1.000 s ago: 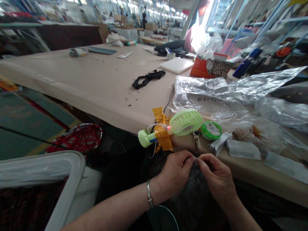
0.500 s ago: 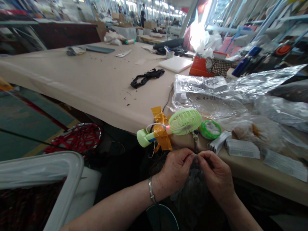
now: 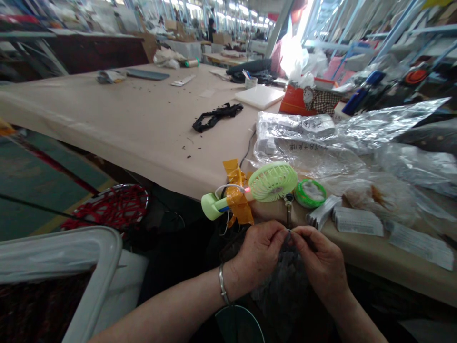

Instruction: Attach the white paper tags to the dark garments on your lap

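Observation:
My left hand (image 3: 257, 252), with a silver bangle on the wrist, is closed in a pinch just off the table's near edge. Facing it, my right hand (image 3: 323, 259) pinches too, and the fingertips of both meet. Thin grey fabric (image 3: 280, 283) hangs between and below them, its upper part caught in the fingers. A tiny pale bit shows at the fingertips, too small to name. Right behind the hands stands a short metal post (image 3: 288, 212). Beyond it a light green fan (image 3: 273, 182) is fixed to the edge with orange tape (image 3: 240, 205).
A green-rimmed round dish (image 3: 310, 193) with white stuff sits beside stacks of printed labels (image 3: 358, 221). Clear plastic bags (image 3: 310, 138) cover the table's right side. A black fabric piece (image 3: 217, 116) lies mid-table. At lower left stand a white bin (image 3: 114, 252) and a basket of red strips (image 3: 117, 207).
Both hands keep their pinch at nearly the same spot, with only slight finger movement. The whole view has shifted a little.

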